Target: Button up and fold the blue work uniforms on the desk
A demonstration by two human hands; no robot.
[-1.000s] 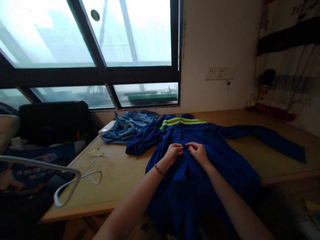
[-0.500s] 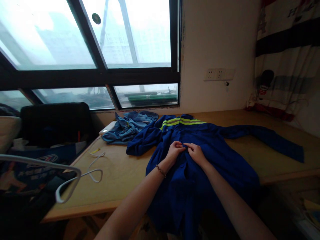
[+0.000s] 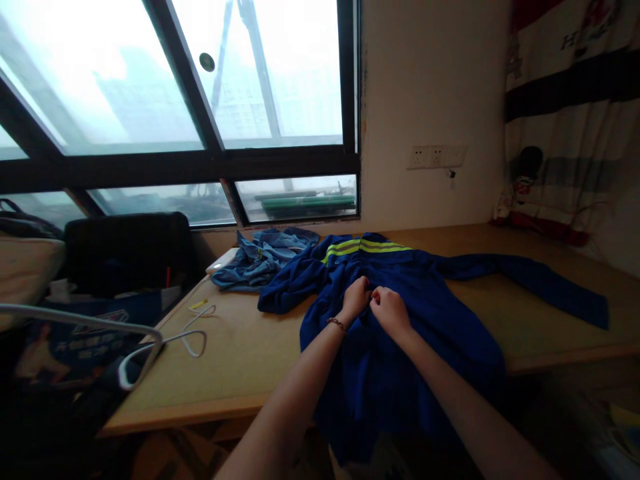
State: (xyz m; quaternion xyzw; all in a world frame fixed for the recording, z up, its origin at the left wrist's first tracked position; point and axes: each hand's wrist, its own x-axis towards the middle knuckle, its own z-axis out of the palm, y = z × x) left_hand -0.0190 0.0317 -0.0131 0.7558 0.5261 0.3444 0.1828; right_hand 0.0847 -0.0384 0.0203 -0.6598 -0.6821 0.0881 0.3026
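Note:
A dark blue work jacket [image 3: 450, 333] with yellow-and-grey reflective bands lies spread over the table, its lower part hanging past the front edge. At the middle of its front, my left hand [image 3: 357, 297] is closed on the cloth, a beaded bracelet on that wrist. Close beside it, my right hand [image 3: 391, 310] pinches the front as well, fingers curled. The fingertips nearly meet, and whatever small part lies between them is hidden. One sleeve stretches far to the right; the other is bunched at the left.
Crumpled lighter blue clothing [image 3: 270, 253] lies at the back left, near a white device [image 3: 223, 261]. A white cable [image 3: 193, 333] runs over the left side of the wooden table [image 3: 215, 373]. Bags and a black chair back [image 3: 130, 250] stand left. Wall sockets [image 3: 436, 157] sit behind.
Both hands have curled tighter and turned inward at the jacket front. The jacket's hanging lower part has shifted slightly, and the head view has moved a little.

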